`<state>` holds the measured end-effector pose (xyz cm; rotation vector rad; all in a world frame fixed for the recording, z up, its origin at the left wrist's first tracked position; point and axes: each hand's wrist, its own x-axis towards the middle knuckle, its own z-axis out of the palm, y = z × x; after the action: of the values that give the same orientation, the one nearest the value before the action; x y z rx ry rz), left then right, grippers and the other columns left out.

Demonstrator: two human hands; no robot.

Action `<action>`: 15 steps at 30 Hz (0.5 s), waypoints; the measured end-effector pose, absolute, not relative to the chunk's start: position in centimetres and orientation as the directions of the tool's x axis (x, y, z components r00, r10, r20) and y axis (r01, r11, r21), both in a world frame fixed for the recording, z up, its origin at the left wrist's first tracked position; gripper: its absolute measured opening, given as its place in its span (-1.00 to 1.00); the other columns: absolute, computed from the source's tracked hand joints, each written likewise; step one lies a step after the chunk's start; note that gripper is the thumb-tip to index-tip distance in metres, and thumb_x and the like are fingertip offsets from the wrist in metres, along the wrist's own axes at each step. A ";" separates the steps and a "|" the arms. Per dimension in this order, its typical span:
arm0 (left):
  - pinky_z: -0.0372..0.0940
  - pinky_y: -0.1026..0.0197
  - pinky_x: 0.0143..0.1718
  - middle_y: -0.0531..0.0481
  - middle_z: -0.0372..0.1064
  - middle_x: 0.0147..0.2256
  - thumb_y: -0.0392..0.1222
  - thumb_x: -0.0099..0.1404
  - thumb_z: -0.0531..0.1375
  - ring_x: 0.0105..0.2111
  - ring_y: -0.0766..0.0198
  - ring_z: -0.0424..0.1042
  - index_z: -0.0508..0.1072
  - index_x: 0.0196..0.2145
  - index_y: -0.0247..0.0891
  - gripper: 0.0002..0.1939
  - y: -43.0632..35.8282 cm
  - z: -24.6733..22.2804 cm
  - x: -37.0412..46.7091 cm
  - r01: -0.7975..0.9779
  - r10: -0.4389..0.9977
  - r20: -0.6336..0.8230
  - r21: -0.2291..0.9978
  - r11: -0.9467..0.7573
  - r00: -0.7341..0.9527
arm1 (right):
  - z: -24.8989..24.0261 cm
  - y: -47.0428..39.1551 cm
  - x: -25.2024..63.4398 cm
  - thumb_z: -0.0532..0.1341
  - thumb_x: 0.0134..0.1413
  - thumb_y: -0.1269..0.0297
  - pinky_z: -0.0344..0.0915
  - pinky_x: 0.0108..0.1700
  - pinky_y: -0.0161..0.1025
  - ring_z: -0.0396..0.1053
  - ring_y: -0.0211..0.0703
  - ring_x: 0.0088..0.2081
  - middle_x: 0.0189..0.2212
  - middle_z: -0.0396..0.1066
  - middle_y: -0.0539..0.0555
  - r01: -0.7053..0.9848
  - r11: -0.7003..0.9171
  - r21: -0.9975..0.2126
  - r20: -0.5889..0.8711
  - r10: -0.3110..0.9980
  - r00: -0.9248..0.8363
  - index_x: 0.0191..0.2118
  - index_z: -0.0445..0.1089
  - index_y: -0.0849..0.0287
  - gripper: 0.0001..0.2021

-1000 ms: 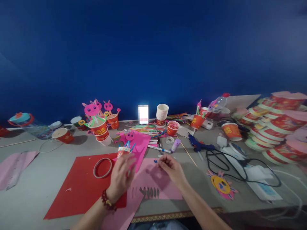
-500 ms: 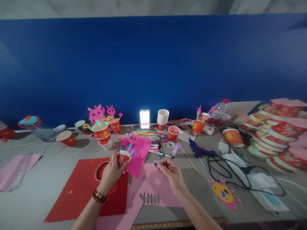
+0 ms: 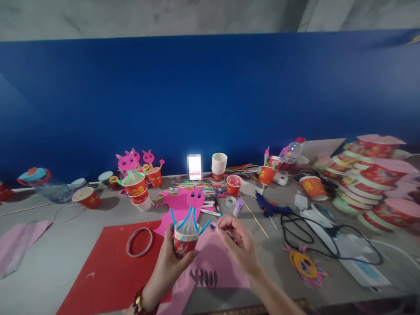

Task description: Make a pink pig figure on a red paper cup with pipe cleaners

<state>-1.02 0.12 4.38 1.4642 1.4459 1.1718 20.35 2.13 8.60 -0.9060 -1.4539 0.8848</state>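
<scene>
My left hand (image 3: 169, 264) grips a red paper cup (image 3: 183, 243) upright just above the table. Blue straws curl out of the cup, and a pink animal face (image 3: 195, 197) stands on top of them. My right hand (image 3: 236, 243) is right beside the cup, pinching a tiny blue piece (image 3: 213, 226) between thumb and finger close to one straw end. Under both hands lies a light pink sheet (image 3: 226, 269) with a row of cut-out leaf shapes, and a red sheet (image 3: 108, 271) lies to the left.
A tape ring (image 3: 140, 241) lies on the red sheet. Finished cup figures (image 3: 136, 177) stand at the back left, a blue glue gun (image 3: 269, 207) with black cables (image 3: 311, 227) to the right. Stacked bowls (image 3: 370, 179) fill the far right. A yellow paper face (image 3: 305, 262) lies near the front.
My left hand picked the cup figure up from the pink paper, turned it upright and brought it nearer. My right hand stayed near the middle with the blue piece. The view tilted upward.
</scene>
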 end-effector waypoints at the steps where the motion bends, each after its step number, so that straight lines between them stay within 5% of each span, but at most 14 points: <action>1: 0.29 0.00 0.04 -0.26 0.28 0.09 -0.01 0.08 0.37 0.05 -0.07 0.37 0.00 0.23 -0.24 -0.10 0.0 4.4 -0.8 0.294 0.995 0.082 0.954 -0.061 -0.060 | 8.8 2.1 20.5 0.16 0.23 0.29 0.29 -0.23 -0.24 0.35 -0.14 -0.32 -0.38 0.35 0.04 0.076 0.433 -0.898 0.431 0.901 -0.040 -0.36 0.33 0.14 -0.87; 15: 0.37 0.09 -0.07 -0.20 0.37 0.01 0.00 0.14 0.33 -0.06 0.03 0.46 -0.01 0.21 -0.20 -0.18 -0.8 4.9 0.0 0.191 1.000 0.026 0.981 -0.024 -0.010 | 8.6 2.8 20.0 0.16 0.22 0.33 0.29 -0.27 -0.26 0.36 -0.16 -0.35 -0.38 0.36 0.04 0.173 0.455 -0.873 0.460 0.888 -0.015 -0.36 0.29 0.13 -0.89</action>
<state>-0.02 -0.83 4.93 1.3625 1.3471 1.1403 19.96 2.79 8.59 -0.9773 -1.5014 0.7425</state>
